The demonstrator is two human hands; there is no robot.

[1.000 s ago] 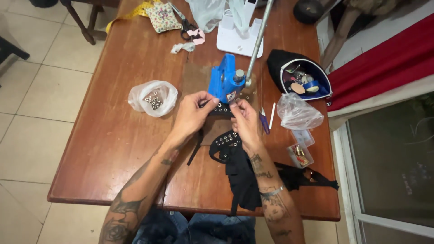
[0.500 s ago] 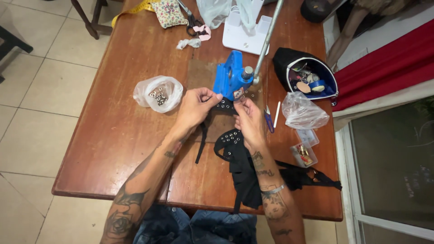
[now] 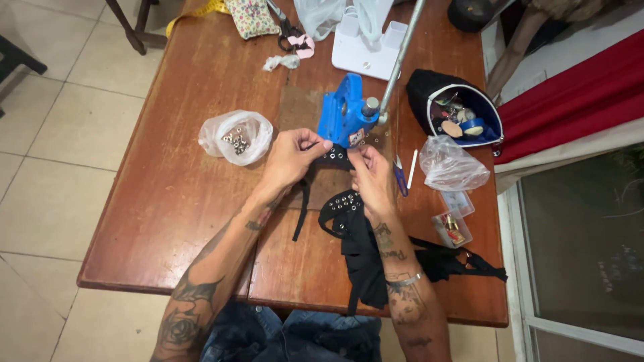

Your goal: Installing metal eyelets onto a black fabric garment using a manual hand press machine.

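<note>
A blue hand press [image 3: 343, 115] with a long metal lever [image 3: 402, 53] stands on the wooden table [image 3: 188, 201]. Both my hands pinch a black fabric strap with metal eyelets [image 3: 343, 204] at the foot of the press. My left hand [image 3: 292, 155] grips the strap from the left, and my right hand [image 3: 372, 177] grips it from the right. The rest of the black fabric trails down under my right forearm toward the table's near edge.
A clear bag of small metal eyelets [image 3: 236, 137] lies left of the press. To the right sit an open black pouch [image 3: 456, 110], a crumpled plastic bag [image 3: 453, 164] and a small clear box [image 3: 453, 224]. A white box [image 3: 365, 47], scissors [image 3: 288, 30] and a floral pouch [image 3: 251, 17] are at the far edge.
Both hands have stayed at the foot of the press, adjusting the strap slightly. The camera view has shifted a little.
</note>
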